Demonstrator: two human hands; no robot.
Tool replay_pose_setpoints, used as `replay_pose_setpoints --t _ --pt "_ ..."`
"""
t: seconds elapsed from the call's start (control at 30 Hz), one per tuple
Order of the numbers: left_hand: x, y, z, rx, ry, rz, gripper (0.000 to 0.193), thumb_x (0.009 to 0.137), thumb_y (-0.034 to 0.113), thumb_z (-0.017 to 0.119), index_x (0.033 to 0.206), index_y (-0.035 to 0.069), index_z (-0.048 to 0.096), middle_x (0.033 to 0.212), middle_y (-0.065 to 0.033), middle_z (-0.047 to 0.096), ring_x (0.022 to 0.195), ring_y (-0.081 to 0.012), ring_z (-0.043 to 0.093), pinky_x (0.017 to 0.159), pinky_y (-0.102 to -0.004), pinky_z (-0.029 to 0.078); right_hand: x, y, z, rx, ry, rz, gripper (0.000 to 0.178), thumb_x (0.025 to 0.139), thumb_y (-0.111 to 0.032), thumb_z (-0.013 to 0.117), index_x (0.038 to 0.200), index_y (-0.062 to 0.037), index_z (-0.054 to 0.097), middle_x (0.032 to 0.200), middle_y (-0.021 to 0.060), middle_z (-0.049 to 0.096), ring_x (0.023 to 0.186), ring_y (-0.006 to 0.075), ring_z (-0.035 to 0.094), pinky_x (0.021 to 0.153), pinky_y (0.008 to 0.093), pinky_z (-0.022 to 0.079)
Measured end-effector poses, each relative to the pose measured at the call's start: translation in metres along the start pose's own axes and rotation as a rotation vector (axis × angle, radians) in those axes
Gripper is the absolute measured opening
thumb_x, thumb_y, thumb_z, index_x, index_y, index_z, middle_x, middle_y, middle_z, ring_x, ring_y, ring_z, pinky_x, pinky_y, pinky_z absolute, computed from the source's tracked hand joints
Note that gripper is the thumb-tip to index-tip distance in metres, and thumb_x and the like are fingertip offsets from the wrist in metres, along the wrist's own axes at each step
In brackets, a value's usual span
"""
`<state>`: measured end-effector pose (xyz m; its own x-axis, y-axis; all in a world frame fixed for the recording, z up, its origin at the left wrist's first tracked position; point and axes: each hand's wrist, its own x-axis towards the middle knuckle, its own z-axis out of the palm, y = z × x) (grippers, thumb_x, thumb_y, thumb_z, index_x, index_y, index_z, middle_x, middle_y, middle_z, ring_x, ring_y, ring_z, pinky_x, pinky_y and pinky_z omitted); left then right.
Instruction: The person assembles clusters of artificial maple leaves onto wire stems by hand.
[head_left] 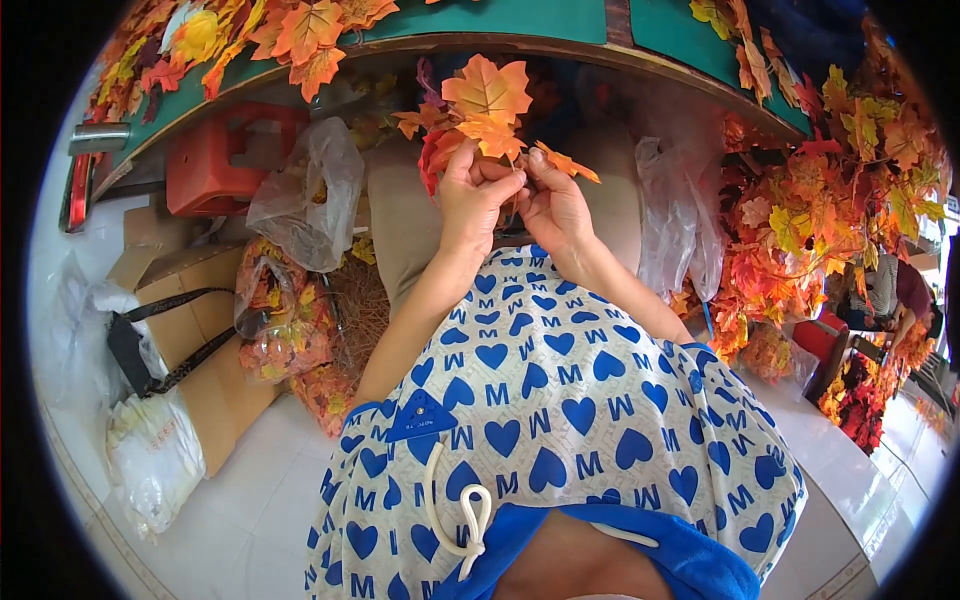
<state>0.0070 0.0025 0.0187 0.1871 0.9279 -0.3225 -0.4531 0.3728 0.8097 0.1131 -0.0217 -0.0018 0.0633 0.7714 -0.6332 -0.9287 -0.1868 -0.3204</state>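
Note:
Both my hands are raised over my lap, close together at the table's near edge. My left hand [472, 198] is closed, thumb and fingers pinching the base of an artificial maple leaf spray [488, 92]. Its broad orange leaves stand up beyond my fingers, with red ones at the left. My right hand [556, 204] is also closed, its fingertips pinching at the stem close to a small orange leaf [567, 164]. The exact joint between the fingertips is partly hidden by the fingers.
A green-topped table [490, 18] curves across the front, with leaf bunches on it. Left are a red stool [215, 165], clear plastic bags [310, 195] and a cardboard box [215, 350]. A large heap of maple leaves [810, 205] rises at right. Another person [905, 295] sits farther right.

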Motion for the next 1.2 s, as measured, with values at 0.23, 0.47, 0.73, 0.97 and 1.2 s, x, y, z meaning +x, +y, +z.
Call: replay_pose_setpoints --t 0.23,0.47,0.73,0.97,1.2 --pt "0.001 -0.004 -0.002 0.018 0.016 -0.001 0.035 0.074 -0.01 0.064 0.104 0.003 0.052 0.076 -0.005 0.062 0.064 -0.0109 0.06 0.06 -0.0231 0.053 0.001 0.002 -0.002 -0.03 -0.012 -0.029 0.01 0.088 -0.011 0.059 0.096 -0.0053 0.061 0.086 0.002 0.062 0.073 0.0095 0.056 0.058 0.0209 0.045" --pt "0.002 -0.011 -0.003 -0.016 -0.016 0.066 0.039 0.076 -0.01 0.064 0.11 0.003 0.051 0.089 -0.0058 0.062 0.076 -0.0127 0.062 0.066 -0.0259 0.055 0.003 0.004 -0.004 -0.045 -0.053 -0.108 0.013 0.087 -0.006 0.06 0.099 -0.0043 0.059 0.089 0.0026 0.062 0.071 0.0094 0.058 0.061 0.0194 0.05" --pt "0.007 -0.014 -0.011 0.022 -0.011 0.154 0.038 0.077 -0.011 0.063 0.112 0.004 0.053 0.104 -0.0067 0.06 0.089 -0.0157 0.061 0.074 -0.0283 0.055 -0.004 0.009 -0.003 -0.143 -0.117 -0.248 0.018 0.085 -0.004 0.062 0.103 -0.0027 0.06 0.092 0.0031 0.062 0.074 0.0094 0.059 0.066 0.0219 0.051" --pt "0.002 -0.006 -0.011 -0.076 -0.037 0.006 0.036 0.078 -0.01 0.062 0.109 0.004 0.054 0.089 -0.0049 0.062 0.073 -0.0134 0.063 0.066 -0.0237 0.053 -0.002 0.007 -0.008 -0.254 -0.082 -0.199 0.013 0.085 -0.01 0.065 0.095 -0.0039 0.06 0.082 0.0008 0.062 0.066 0.0081 0.057 0.059 0.0207 0.048" --pt "0.003 -0.007 -0.019 -0.152 -0.069 -0.132 0.078 0.079 -0.008 0.061 0.143 0.008 0.02 0.083 -0.0119 0.065 0.074 -0.0197 0.066 0.069 -0.0297 0.056 -0.005 0.004 -0.008 -0.056 -0.053 0.004 0.01 0.088 -0.014 0.061 0.094 -0.0061 0.062 0.083 0.0004 0.061 0.067 0.0078 0.054 0.061 0.0201 0.048"
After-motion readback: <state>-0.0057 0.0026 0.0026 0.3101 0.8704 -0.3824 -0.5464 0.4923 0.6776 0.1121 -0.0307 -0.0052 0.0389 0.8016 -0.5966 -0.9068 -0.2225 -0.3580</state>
